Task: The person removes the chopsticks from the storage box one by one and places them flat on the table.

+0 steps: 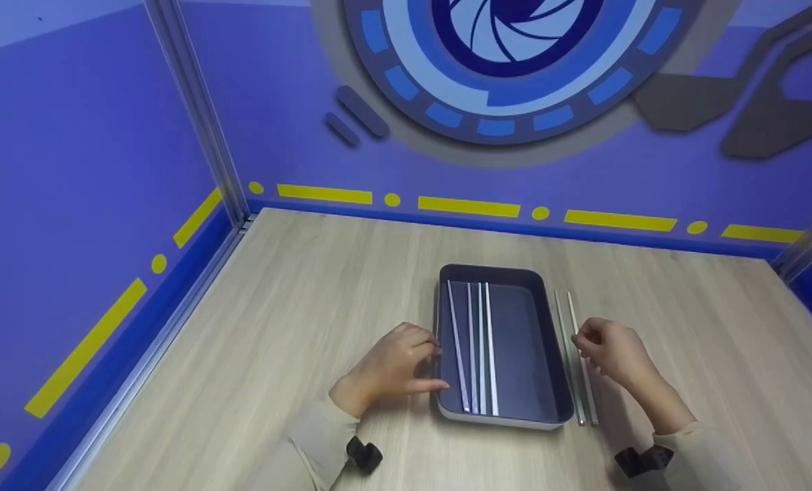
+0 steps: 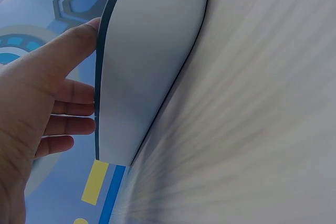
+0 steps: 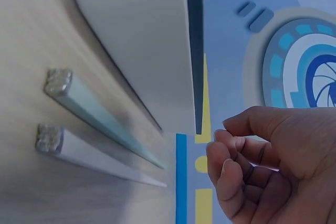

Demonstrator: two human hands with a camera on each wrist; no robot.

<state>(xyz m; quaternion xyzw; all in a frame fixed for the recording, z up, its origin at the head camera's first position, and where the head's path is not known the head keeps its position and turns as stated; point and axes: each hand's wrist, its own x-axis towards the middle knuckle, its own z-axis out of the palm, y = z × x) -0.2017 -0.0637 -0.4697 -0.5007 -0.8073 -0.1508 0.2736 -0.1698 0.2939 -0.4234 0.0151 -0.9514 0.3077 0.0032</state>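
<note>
A dark rectangular tray (image 1: 523,341) with a pale outer wall lies on the table, several chopsticks (image 1: 491,354) lengthwise in its left half. My left hand (image 1: 396,358) is at the tray's left side, thumb and fingertips right at the rim, as the left wrist view also shows along the tray wall (image 2: 147,66). Two more chopsticks lie on the table along the right side, one pale green (image 3: 100,114) and one whitish (image 3: 100,161). Over these is my right hand (image 1: 614,348), fingers loosely curled, thumb tip near the index finger, nothing between them.
The wood-grain table (image 1: 331,273) is bounded by a blue printed wall (image 1: 276,136) at the back and another panel (image 1: 85,191) on the left. A metal post (image 1: 198,102) stands in the back left corner. Both wrists carry small black devices (image 1: 364,455).
</note>
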